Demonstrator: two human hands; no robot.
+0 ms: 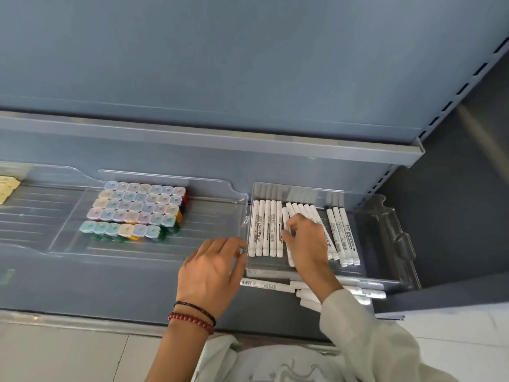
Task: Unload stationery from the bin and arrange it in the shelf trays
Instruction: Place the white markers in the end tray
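My right fingers (pixel 290 226) were curled round a slanted bunch of white markers (pixel 304 212) in the middle of the clear tray (pixel 369 238). How many I really held I could not tell, since my palm hid them. My left fingers (pixel 234 248) lay loosely bent and held nothing, their tips against the tray's left front corner.

Just beside my grip stood a straight row of five markers (pixel 265 227). If I swung the slanted bunch carelessly, it would likely knock that row askew or ride up over it. Pushing too hard with my left could shove the tray against the neighbouring tray (pixel 209 238) of small lidded boxes (pixel 140 208).

More loose markers (pixel 264 283) lay crosswise on the shelf (pixel 110 285) in front of the tray, partly under my sleeve (pixel 358 326). They were round, so a drag of the cuff might have rolled them off the edge.
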